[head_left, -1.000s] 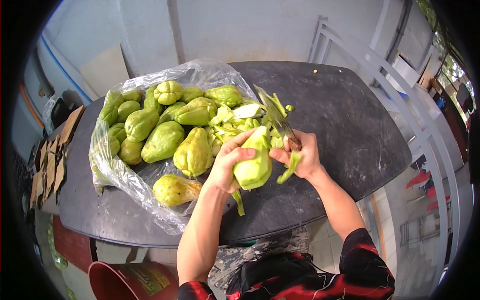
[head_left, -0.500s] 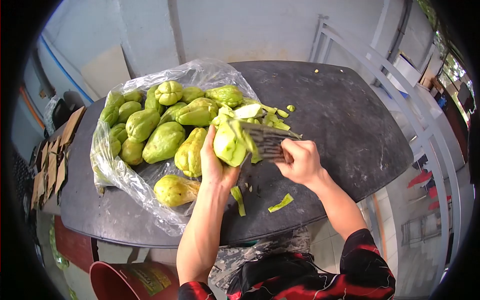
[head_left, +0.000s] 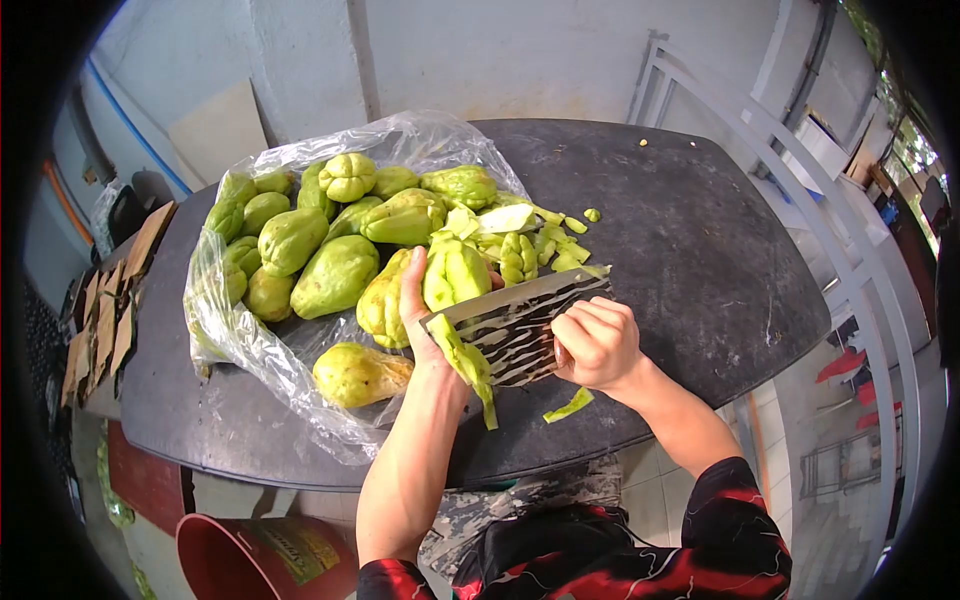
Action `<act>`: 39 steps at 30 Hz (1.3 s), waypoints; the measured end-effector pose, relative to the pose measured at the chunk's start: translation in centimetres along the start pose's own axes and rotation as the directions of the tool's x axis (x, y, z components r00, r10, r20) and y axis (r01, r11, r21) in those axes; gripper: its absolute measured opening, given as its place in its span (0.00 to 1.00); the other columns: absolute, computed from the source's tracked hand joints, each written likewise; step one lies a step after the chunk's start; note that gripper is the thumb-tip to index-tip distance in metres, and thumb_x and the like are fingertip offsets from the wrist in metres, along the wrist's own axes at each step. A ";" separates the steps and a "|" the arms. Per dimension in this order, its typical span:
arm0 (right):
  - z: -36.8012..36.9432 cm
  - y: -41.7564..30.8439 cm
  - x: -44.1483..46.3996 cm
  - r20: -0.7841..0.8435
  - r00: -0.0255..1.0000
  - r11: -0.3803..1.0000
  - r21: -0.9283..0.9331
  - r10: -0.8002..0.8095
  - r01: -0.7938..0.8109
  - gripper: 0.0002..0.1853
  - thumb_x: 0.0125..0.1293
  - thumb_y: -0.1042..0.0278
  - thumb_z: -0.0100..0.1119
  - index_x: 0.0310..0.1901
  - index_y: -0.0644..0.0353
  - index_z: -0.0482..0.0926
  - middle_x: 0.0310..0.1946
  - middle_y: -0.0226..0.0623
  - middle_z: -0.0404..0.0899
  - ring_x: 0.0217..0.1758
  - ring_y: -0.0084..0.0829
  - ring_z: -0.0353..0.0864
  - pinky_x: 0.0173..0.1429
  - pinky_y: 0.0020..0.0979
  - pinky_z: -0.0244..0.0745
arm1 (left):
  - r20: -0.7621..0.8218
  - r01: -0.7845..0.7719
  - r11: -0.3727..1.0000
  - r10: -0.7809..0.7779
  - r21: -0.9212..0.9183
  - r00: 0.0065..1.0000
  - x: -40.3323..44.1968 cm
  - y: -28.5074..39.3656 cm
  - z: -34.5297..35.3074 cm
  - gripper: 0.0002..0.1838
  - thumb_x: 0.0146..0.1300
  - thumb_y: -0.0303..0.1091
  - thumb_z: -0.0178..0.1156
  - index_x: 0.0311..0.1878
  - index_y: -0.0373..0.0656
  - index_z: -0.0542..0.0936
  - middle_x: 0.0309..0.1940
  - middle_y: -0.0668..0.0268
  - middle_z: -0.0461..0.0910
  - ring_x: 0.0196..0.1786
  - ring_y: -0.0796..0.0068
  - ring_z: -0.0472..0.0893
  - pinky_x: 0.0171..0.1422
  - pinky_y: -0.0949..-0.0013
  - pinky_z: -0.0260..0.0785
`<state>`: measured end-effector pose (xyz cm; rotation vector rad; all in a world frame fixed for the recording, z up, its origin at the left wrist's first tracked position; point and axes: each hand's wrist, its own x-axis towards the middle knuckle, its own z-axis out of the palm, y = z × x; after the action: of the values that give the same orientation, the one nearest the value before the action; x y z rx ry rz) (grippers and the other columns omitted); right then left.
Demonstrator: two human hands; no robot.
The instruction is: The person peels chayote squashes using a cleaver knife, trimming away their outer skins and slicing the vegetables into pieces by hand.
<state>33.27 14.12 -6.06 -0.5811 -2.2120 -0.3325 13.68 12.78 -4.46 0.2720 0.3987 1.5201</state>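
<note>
My left hand is closed around a partly peeled chayote, pale green where the skin is off. My right hand grips the handle of a wide-bladed cleaver with a streaked dark-and-light face. The blade lies just below the chayote, its far end near my left palm. A strip of green peel hangs on that end. Beside my left hand, a yellowish chayote rests on the plastic bag, and another yellow one lies nearer the table's front edge.
Several whole chayotes sit on a clear plastic bag on the dark table. Peelings lie behind the cleaver. A red bucket stands on the floor at front left, and a grey metal railing runs along the right.
The cleaver has come down and towards me, from the chayote's side to below it. A peel strip now hangs from its blade end. My right hand has shifted slightly down.
</note>
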 end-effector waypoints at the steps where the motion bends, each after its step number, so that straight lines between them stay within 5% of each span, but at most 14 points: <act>1: 0.0 -0.1 0.0 0.001 1.000 1.000 0.001 0.000 0.000 0.10 0.45 0.70 0.62 0.22 0.55 0.67 0.15 0.31 0.68 0.18 0.33 0.74 0.25 0.34 0.67 | -0.001 0.000 1.000 0.000 0.000 1.000 0.0 0.0 0.0 0.32 0.67 0.63 0.53 0.38 0.36 0.80 0.29 0.57 0.82 0.32 0.65 0.82 0.38 0.64 0.78; 7: -0.1 -0.3 -0.1 0.019 1.000 0.999 -0.037 0.016 -0.016 0.10 0.45 0.71 0.62 0.23 0.55 0.68 0.15 0.31 0.69 0.19 0.33 0.75 0.26 0.34 0.68 | 0.065 0.001 0.999 -0.004 0.041 0.998 0.0 0.1 -0.5 0.29 0.64 0.60 0.56 0.41 0.37 0.80 0.32 0.57 0.82 0.34 0.65 0.82 0.42 0.65 0.78; 9: 0.0 0.0 -0.2 0.017 0.996 0.996 0.027 0.084 -0.084 0.11 0.44 0.73 0.63 0.23 0.55 0.68 0.16 0.31 0.70 0.20 0.34 0.76 0.26 0.34 0.69 | -0.119 -0.144 0.986 0.153 0.080 0.981 -0.3 -0.3 0.4 0.28 0.62 0.59 0.59 0.45 0.39 0.80 0.34 0.58 0.83 0.37 0.65 0.82 0.45 0.64 0.78; 13: -0.2 0.4 -0.4 0.052 0.992 0.993 0.030 0.111 -0.112 0.11 0.43 0.74 0.64 0.23 0.55 0.68 0.15 0.31 0.72 0.19 0.33 0.77 0.26 0.34 0.69 | -0.132 -0.207 0.977 0.200 -0.046 0.971 0.3 -0.4 0.2 0.25 0.59 0.53 0.65 0.48 0.41 0.80 0.37 0.59 0.83 0.40 0.64 0.82 0.47 0.63 0.78; 18: -0.5 0.3 0.0 0.036 0.995 0.995 0.041 0.091 -0.093 0.12 0.43 0.75 0.64 0.22 0.55 0.68 0.15 0.31 0.73 0.19 0.34 0.77 0.26 0.33 0.71 | -0.110 -0.223 0.974 0.218 -0.041 0.970 0.1 0.0 0.1 0.25 0.60 0.52 0.65 0.50 0.40 0.80 0.38 0.60 0.82 0.41 0.64 0.82 0.48 0.62 0.78; 23: -0.3 1.3 -0.5 0.069 0.970 0.972 0.020 0.233 -0.235 0.13 0.41 0.73 0.66 0.22 0.54 0.68 0.15 0.30 0.73 0.20 0.35 0.79 0.26 0.34 0.71 | -0.118 -0.263 0.963 0.255 -0.062 0.960 -0.3 -0.2 1.1 0.26 0.60 0.51 0.64 0.53 0.40 0.79 0.42 0.61 0.84 0.46 0.65 0.82 0.55 0.62 0.76; 27: -1.2 0.7 0.3 0.052 0.989 0.985 0.099 0.139 -0.143 0.14 0.38 0.73 0.66 0.22 0.54 0.68 0.14 0.29 0.73 0.18 0.34 0.77 0.24 0.34 0.71 | -0.114 -0.214 0.976 0.219 0.050 0.969 -0.7 -0.5 1.0 0.26 0.59 0.51 0.64 0.52 0.40 0.79 0.43 0.60 0.84 0.45 0.64 0.83 0.54 0.60 0.77; 39: -1.5 1.2 -0.2 0.073 0.969 0.947 0.208 0.236 -0.246 0.13 0.41 0.76 0.65 0.23 0.57 0.67 0.13 0.32 0.72 0.16 0.36 0.76 0.21 0.34 0.70 | 0.131 -0.213 0.967 0.195 0.140 0.972 -0.4 -0.7 0.1 0.33 0.57 0.50 0.64 0.59 0.35 0.75 0.49 0.56 0.82 0.50 0.61 0.82 0.59 0.59 0.75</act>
<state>34.92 14.44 -5.26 -0.7362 -2.1555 0.0492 14.33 12.38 -4.61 0.5342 0.4044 1.6688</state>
